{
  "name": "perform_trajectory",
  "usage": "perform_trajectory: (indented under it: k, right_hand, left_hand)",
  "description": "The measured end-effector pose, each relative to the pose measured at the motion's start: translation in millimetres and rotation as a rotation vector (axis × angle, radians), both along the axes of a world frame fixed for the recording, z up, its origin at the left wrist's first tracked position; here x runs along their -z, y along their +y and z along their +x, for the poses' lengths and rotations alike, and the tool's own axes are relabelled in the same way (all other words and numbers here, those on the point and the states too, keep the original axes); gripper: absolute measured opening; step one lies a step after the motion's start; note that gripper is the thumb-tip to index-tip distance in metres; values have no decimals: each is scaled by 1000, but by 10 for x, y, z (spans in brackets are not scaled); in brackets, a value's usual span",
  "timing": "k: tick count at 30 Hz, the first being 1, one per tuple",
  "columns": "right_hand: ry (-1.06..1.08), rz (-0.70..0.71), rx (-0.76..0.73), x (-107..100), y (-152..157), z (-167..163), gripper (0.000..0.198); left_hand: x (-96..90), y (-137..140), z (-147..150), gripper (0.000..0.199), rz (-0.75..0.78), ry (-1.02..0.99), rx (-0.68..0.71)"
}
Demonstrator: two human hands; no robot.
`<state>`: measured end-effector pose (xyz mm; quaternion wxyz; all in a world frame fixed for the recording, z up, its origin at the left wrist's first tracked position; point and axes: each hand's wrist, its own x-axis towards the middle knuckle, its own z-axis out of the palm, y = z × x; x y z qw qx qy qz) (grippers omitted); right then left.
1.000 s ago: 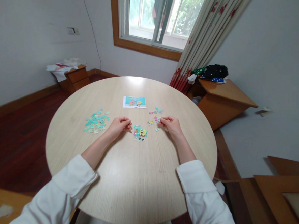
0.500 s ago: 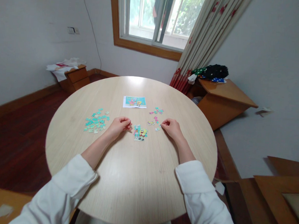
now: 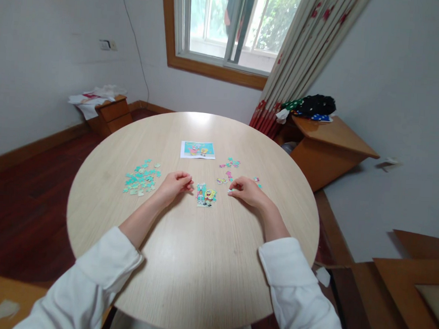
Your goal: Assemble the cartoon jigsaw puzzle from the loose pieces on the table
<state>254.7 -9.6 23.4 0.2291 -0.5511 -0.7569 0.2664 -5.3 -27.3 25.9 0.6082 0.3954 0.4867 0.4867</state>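
Observation:
A partly joined jigsaw puzzle (image 3: 206, 195) with a yellow cartoon figure lies flat on the table in front of me. Just left of it rests my left hand (image 3: 177, 184), its fingers curled together; anything inside them is too small to make out. On the other side, my right hand (image 3: 248, 191) has thumb and finger closed at a small pale puzzle piece (image 3: 229, 191), low over the tabletop. Pink and yellow pieces (image 3: 224, 179) lie just beyond those fingertips. A couple of small coloured pieces (image 3: 257, 182) show behind the right hand.
On the left of the round table (image 3: 198, 267) is a spread of turquoise pieces (image 3: 141, 177). A printed reference picture (image 3: 198, 150) lies further back, with a pink and turquoise cluster (image 3: 230, 163) to its right. Wooden cabinets stand beyond the table on both sides.
My right hand has shifted slightly left and nearer to me, onto the small pale piece. Pieces behind it have come into view. My left hand has stayed in place.

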Motion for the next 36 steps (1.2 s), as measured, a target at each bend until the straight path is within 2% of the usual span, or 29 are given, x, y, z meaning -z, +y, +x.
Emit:
perform_trajectory:
  k: [6,9,12,14,17,19,26,32,36]
  right_hand:
    - [-55,24,-2,3,-2,-19,10]
    - [-33,3,4,-19,-17,-34,11]
    - [19,-36,-12,-36,-27,-53,12]
    - [58,-48,-22,-37,-32,-66,11]
    - [106,-42,-19,-25,-34,-83,8]
    - [144,-26,-3,-6,-29,-93,6]
    - [315,99,99,123,69,-112,15]
    - [474,86,194,198,124,-137,19]
    - [590,56,207,200,118,-162,24]
  left_hand:
    - [26,12,-5,23,20,9,7]
    - [30,25,-10,24,69,41,-48]
    - [26,33,-12,18,185,186,-144]
    - [18,19,-1,12,264,324,-147]
    - [6,-33,35,6,393,526,-85]
    - [8,-70,59,11,470,646,-26]
    - [71,-88,74,28,623,789,157]
    - [37,-134,76,30,625,891,266]
    - [56,-137,55,26,624,940,359]
